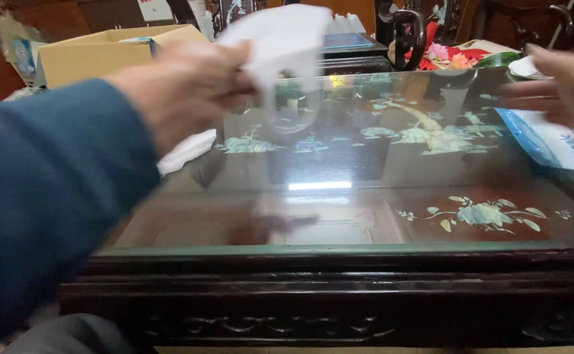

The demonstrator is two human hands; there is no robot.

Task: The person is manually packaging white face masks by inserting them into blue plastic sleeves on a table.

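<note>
The left hand (182,88), blurred by motion and reaching out of a dark blue sleeve (44,196), was closed in a pinch on a white face mask (283,39), holding it up in the air above the far left part of the table; a pale ear loop hung from the mask as a faint ring over the glass. The right hand (565,92) hovered over the table's right edge with its fingers stretched out and loosely spread, holding nothing that could be made out, just above a blue-and-white plastic packet (549,141) that lay flat at that edge. A second folded white piece (185,151), perhaps another mask, lay on the glass near the left edge. The table (339,262) was low, of dark carved wood, with a glass top over inlaid pale flowers, leaves and birds, and the glass reflected a bright strip of ceiling light near its middle. Beyond the far left corner stood an open cardboard box (103,52). Behind the far edge were dark carved wooden chairs (405,29), and to the far right lay bright red and pink flowered fabric (457,56).
</note>
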